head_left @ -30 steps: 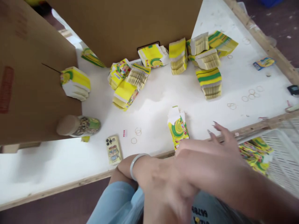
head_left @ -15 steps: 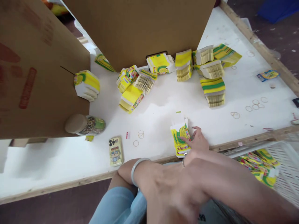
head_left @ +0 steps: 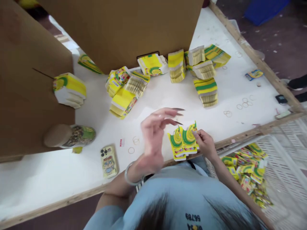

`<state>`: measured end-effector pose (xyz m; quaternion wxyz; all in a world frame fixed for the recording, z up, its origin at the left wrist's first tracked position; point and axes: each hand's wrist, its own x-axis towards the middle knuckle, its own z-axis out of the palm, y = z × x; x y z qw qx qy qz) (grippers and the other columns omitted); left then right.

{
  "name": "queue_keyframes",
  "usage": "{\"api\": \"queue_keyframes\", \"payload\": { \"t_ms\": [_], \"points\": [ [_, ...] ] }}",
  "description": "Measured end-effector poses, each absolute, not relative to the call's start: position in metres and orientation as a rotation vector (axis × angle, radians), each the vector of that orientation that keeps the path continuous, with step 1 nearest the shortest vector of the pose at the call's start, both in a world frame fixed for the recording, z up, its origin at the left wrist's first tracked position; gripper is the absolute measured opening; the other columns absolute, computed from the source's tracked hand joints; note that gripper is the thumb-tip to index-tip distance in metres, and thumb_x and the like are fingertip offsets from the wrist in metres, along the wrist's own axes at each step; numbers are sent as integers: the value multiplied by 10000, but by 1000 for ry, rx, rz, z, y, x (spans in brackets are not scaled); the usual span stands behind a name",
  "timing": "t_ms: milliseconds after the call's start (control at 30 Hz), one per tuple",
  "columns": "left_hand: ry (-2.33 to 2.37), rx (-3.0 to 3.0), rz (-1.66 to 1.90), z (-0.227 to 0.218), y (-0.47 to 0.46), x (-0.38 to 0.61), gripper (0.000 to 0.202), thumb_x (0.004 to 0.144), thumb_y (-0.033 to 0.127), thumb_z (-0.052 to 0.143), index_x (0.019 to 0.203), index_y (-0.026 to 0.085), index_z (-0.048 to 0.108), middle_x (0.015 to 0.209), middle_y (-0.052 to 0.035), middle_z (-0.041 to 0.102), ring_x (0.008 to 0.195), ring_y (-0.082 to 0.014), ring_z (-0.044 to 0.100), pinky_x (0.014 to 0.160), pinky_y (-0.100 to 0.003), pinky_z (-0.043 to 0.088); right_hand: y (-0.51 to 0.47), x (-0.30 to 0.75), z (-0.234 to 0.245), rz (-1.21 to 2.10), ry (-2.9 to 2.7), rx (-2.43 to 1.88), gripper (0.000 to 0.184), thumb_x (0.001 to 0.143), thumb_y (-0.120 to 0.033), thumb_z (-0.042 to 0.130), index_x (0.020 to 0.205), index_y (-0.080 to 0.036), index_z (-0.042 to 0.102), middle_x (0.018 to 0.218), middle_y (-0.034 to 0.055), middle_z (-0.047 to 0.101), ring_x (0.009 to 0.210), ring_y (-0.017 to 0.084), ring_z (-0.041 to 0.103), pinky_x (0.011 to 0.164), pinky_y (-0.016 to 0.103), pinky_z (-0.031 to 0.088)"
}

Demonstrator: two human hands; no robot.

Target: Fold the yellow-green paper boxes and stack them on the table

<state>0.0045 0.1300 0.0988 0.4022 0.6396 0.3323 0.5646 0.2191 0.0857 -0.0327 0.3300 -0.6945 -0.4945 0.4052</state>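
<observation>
My right hand (head_left: 205, 144) grips a small stack of flat yellow-and-green printed cartons (head_left: 184, 142) just above the near edge of the white table (head_left: 168, 99). The stack is fanned into two offset parts. My left hand (head_left: 155, 134), with a bracelet at the wrist, hovers right beside the stack on its left. Its long-nailed fingers are spread and hold nothing. Several more bundles of the same cartons (head_left: 205, 91) lie further back on the table.
Large brown cardboard panels (head_left: 124, 28) stand at the back and left. A phone (head_left: 108, 161), a cylindrical tub lying on its side (head_left: 69, 135) and loose rubber bands (head_left: 244, 103) lie on the table. A white plastic basket (head_left: 287, 166) with folded cartons sits at the right.
My left hand rose from my lap to beside the carton stack. My right hand closed on the stack and lifted it off the table. The camera tilted down.
</observation>
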Motion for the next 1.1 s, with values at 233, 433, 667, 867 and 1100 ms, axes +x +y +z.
{"api": "queue_keyframes", "payload": {
  "t_ms": [233, 433, 667, 867, 1100],
  "points": [
    [1029, 1819, 732, 14, 113, 23, 181, 991, 360, 544, 987, 192, 614, 928, -52, 632, 845, -192, 618, 764, -316, 520, 88, 193, -18, 964, -1082, -1520, 380, 944, -603, 573, 858, -241, 499, 718, -44, 487, 631, 131, 472, 589, 249, 418],
    [980, 2194, 787, 10, 107, 22, 197, 1064, 288, 413, 1004, 211, 585, 821, -29, 690, 673, -171, 653, 608, -272, 499, 99, 165, -17, 965, -911, -1478, 358, 986, -569, 524, 1162, -268, 445, 731, -77, 417, 609, 133, 445, 607, 257, 414],
    [987, 2485, 742, 7, 127, 10, 207, 1061, 286, 446, 1169, 193, 596, 875, -70, 770, 659, -195, 733, 578, -271, 545, 110, 153, -7, 958, -750, -1311, 335, 937, -568, 617, 939, -273, 460, 723, -64, 502, 620, 126, 492, 572, 240, 434],
    [815, 2594, 1019, -11, 125, 9, 555, 989, 159, 562, 1502, 182, 353, 830, -46, 728, 675, -208, 716, 605, -287, 560, 107, 159, -9, 847, -906, -1421, 282, 991, -557, 524, 1014, -277, 494, 711, -49, 561, 622, 148, 556, 598, 277, 467],
    [820, 1836, 878, -5, 110, 15, 784, 969, 370, 602, 1625, 276, 184, 1589, -173, 382, 1484, -327, 425, 1162, -528, 472, 91, 166, -14, 792, -1111, -1418, 502, 988, -686, 310, 981, -289, 619, 982, 92, 692, 1030, 281, 675, 963, 475, 543]
  ]
}}
